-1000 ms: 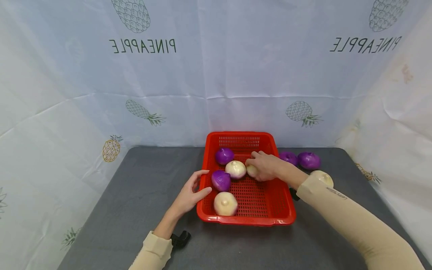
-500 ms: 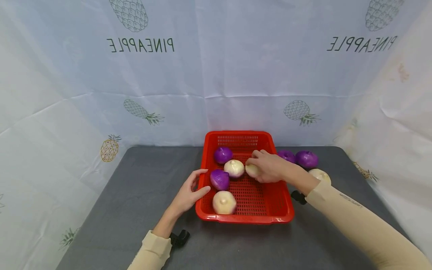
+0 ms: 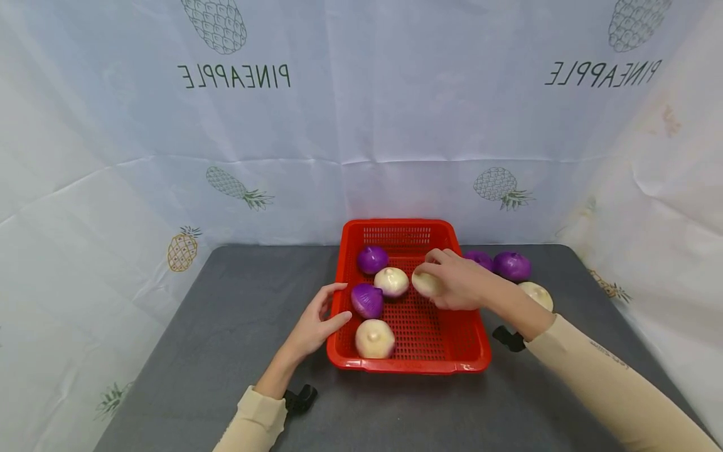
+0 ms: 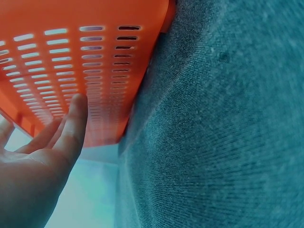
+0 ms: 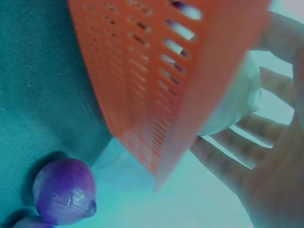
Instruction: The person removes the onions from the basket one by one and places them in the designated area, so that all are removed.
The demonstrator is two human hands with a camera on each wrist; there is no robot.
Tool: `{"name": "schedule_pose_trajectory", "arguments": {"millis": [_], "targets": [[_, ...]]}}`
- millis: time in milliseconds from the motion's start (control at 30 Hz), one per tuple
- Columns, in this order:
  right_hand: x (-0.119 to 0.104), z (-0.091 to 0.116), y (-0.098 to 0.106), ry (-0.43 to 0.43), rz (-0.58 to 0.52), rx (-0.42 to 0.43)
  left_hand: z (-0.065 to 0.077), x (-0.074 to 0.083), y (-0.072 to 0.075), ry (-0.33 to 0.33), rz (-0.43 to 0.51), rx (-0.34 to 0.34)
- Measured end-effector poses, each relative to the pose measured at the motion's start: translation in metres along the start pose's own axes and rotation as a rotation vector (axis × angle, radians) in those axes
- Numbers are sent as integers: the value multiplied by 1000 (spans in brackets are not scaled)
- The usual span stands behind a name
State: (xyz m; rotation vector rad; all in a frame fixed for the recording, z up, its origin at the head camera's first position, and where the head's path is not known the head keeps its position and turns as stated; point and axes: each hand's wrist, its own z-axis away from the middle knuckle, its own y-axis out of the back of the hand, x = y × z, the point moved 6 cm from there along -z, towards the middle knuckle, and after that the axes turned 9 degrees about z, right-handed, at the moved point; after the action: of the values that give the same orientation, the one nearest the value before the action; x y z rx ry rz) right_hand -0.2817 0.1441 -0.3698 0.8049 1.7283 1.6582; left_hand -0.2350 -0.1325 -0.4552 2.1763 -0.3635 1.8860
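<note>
My right hand (image 3: pixel 459 281) pinches a white onion (image 3: pixel 427 284) over the right half of a red plastic basket (image 3: pixel 482 361). In the right wrist view, the fingers spread round this onion (image 5: pixel 235 102) behind the basket wall. Left of it, two white onions (image 3: pixel 391 282) and two purple onions (image 3: pixel 367 301) lie in the basket. My left hand (image 3: pixel 310 323) rests at the basket's left rim, thumb and fingers apart. Its fingers (image 4: pixel 75 121) stretch along the slotted outer wall in the left wrist view.
Right of the basket, two purple onions (image 3: pixel 511 266) and a white onion (image 3: pixel 536 295) lie on the dark grey table (image 3: pixel 243 314), partly behind the right arm. A white pineapple-print curtain (image 3: pixel 395 125) hangs behind and at both sides.
My right hand has raised the white onion a little and drawn it slightly rightward, away from the other white onion. The left hand has stayed at the rim.
</note>
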Motion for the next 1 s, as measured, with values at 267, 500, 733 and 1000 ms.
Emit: {"name": "schedule_pose_trajectory", "arguments": {"millis": [267,500,733,1000], "targets": [[1,18,17,-25,-35,90,1,-1,0,2,8,-3],[8,37,30,-60,-32,137,0,1,-1,3,8,1],[23,57,34,-97,-46,177,0,1,-1,4,8,-4],[44,74,36,-158,-48,192,0,0,-1,2,9,-3]]}}
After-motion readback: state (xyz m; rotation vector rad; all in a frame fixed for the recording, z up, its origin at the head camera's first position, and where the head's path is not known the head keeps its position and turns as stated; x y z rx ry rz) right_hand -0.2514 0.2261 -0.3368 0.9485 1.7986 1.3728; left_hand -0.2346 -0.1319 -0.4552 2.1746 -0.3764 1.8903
